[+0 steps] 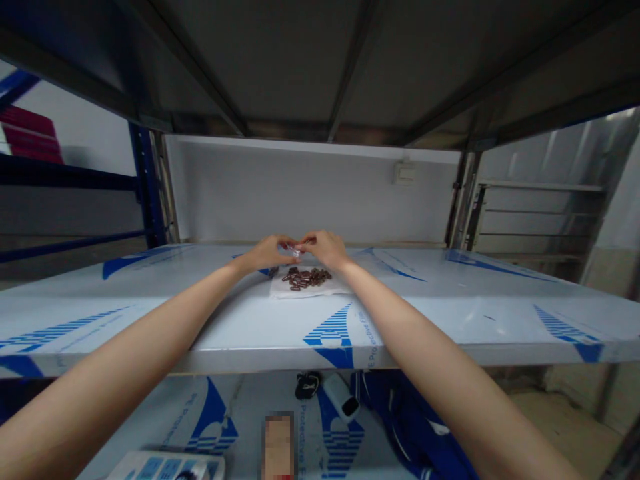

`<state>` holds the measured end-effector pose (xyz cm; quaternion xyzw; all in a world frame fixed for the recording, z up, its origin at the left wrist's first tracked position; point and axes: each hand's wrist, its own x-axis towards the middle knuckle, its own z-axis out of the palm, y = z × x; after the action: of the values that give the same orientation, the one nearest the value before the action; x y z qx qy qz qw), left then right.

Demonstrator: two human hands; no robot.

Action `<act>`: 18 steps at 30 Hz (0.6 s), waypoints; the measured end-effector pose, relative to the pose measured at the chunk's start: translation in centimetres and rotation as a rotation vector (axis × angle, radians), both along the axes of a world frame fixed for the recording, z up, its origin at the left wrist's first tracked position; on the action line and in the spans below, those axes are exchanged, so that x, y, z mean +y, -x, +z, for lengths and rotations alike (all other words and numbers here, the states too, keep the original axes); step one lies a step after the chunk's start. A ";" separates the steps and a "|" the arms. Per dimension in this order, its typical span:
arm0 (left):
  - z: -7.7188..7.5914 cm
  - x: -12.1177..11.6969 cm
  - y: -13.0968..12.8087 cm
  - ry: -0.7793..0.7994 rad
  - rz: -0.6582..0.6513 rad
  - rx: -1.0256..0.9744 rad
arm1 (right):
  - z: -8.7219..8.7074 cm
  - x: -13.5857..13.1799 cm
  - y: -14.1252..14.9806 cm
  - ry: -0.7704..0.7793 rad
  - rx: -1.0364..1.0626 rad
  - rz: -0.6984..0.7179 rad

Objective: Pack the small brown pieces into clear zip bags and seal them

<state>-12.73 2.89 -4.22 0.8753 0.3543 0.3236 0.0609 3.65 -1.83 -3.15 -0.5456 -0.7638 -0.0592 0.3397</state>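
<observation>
My left hand point(273, 252) and my right hand point(323, 247) meet over the film-covered shelf point(440, 307), towards its back. Between their fingertips is a small piece of clear plastic point(296, 253), which looks like a little bag. Fingers of both hands are closed on it, and part of it is hidden behind them. Just below and in front of the hands, several small shiny brown cylinders point(295, 279) lie loose in a pile on a white sheet point(300, 293). More small brownish pieces point(321, 275) lie at the pile's right, too small to name.
A dark upper shelf point(295, 73) hangs low over the hands. Metal posts point(463, 200) and a blue post point(145, 187) stand at the sides. On the lower shelf are a white device with blue keys point(170, 465), a light-blue object point(341, 398) and blue cloth point(415, 427).
</observation>
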 end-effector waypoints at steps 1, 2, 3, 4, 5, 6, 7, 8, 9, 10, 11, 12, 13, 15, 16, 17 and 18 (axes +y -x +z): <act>0.0 0.0 0.0 0.004 -0.001 -0.005 | 0.0 0.0 -0.1 -0.015 -0.005 -0.017; 0.0 0.0 0.1 0.009 -0.001 -0.013 | 0.0 0.1 -0.2 -0.030 -0.008 -0.045; 0.1 -0.1 0.1 0.015 0.003 -0.023 | 0.1 0.2 -0.2 -0.043 -0.007 -0.078; 0.2 -0.2 0.1 0.020 0.011 -0.031 | 0.1 0.2 -0.3 -0.050 -0.002 -0.112; 0.2 -0.2 0.2 0.025 0.025 -0.037 | 0.1 0.2 -0.4 -0.048 0.003 -0.142; 0.3 -0.3 0.2 0.027 0.044 -0.040 | 0.1 0.2 -0.5 -0.032 0.003 -0.160; 0.5 -0.4 0.3 0.026 0.067 -0.045 | 0.1 0.2 -0.5 -0.004 -0.005 -0.163; 0.6 -0.5 0.3 0.024 0.090 -0.046 | 0.0 0.2 -0.6 0.031 -0.022 -0.151; 0.7 -0.5 0.4 0.022 0.110 -0.048 | -0.1 0.2 -0.6 0.067 -0.045 -0.131; 0.7 -0.6 0.4 0.016 0.127 -0.051 | -0.2 0.2 -0.6 0.101 -0.067 -0.107; 0.8 -0.6 0.4 0.006 0.142 -0.055 | -0.3 0.3 -0.5 0.125 -0.082 -0.085; 0.8 -0.6 0.4 -0.003 0.151 -0.057 | -0.5 0.4 -0.5 0.138 -0.082 -0.064; 0.9 -0.6 0.4 -0.013 0.155 -0.060 | -0.6 0.6 -0.4 0.145 -0.061 -0.036; 0.9 -0.6 0.4 -0.037 0.160 -0.071 | -0.8 1.1 -0.3 0.166 0.040 0.064; 0.8 -0.5 0.4 -0.048 0.161 -0.082 | -0.9 1.3 -0.3 0.183 0.110 0.138; 0.8 -0.5 0.4 -0.059 0.162 -0.096 | -1.0 1.6 -0.2 0.211 0.183 0.215; 0.8 -0.4 0.5 -0.074 0.163 -0.109 | -1.0 1.7 -0.2 0.245 0.253 0.282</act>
<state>-13.20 2.51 -3.42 0.8263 0.4080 0.3876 0.0211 3.82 -0.13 -4.12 -0.4738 -0.7853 0.1509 0.3687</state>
